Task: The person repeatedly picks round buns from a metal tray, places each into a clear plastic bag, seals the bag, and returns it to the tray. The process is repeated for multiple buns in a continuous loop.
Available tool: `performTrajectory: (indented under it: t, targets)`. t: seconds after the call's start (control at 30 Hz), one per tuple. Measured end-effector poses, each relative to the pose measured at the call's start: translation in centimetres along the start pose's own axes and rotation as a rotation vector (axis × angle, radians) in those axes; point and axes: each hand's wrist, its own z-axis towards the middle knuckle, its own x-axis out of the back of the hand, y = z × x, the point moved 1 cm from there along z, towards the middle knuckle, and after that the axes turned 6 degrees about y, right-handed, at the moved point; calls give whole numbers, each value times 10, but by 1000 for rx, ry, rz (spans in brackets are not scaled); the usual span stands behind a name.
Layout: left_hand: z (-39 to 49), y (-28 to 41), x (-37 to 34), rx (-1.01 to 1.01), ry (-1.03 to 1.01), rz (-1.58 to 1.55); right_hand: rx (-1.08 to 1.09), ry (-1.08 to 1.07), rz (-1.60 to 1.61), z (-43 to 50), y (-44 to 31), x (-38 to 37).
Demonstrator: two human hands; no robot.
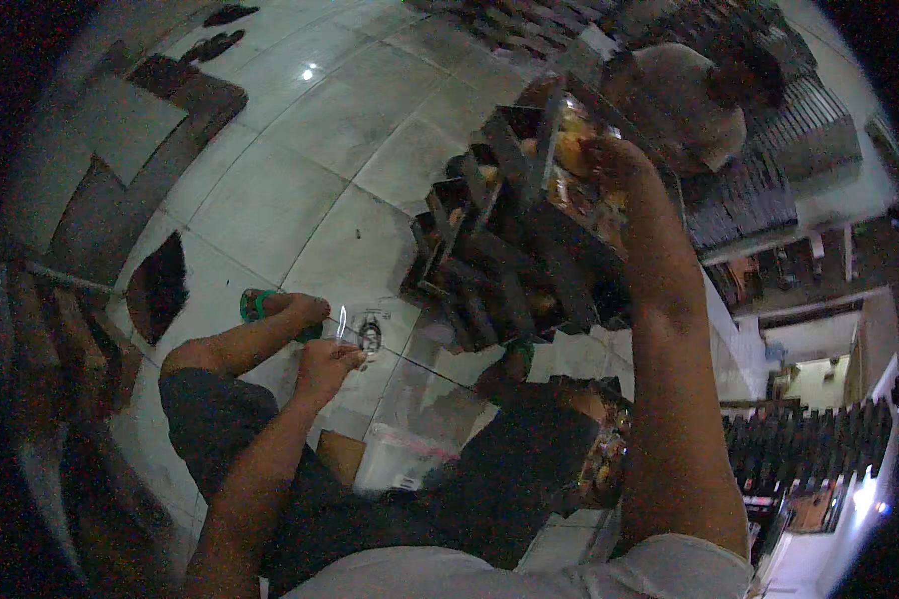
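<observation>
My left hand (332,368) pinches the edge of a clear plastic bag (371,337) with a dark printed emblem, low over the tiled floor. My right arm stretches forward, and my right hand (616,161) is at a dark open box (551,146) of shiny, yellow and brown wrapped items (571,142). Blur and dim light hide its fingertips, so whether it grips one of them is unclear. The box sits at the top of several stepped, dark open boxes (494,262).
By my legs lie a clear plastic pack (397,457), a brown cardboard piece (341,455) and another box of wrapped items (607,460). My feet wear green sandals (253,303). Another person (674,97) is near dark stacked trays (816,142) at the upper right.
</observation>
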Motion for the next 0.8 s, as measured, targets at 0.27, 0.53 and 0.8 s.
performTrajectory:
  t: [0.27, 0.53, 0.8]
  targets:
    - [8, 15, 6, 107, 133, -27, 271, -33, 60, -37, -53, -47]
    - [-54, 69, -20, 747, -26, -1306, -169, -185, 523, -426, 78, -67]
    - [-181, 136, -71, 40, -158, -864, 441, -33, -58, -534, 129, -55]
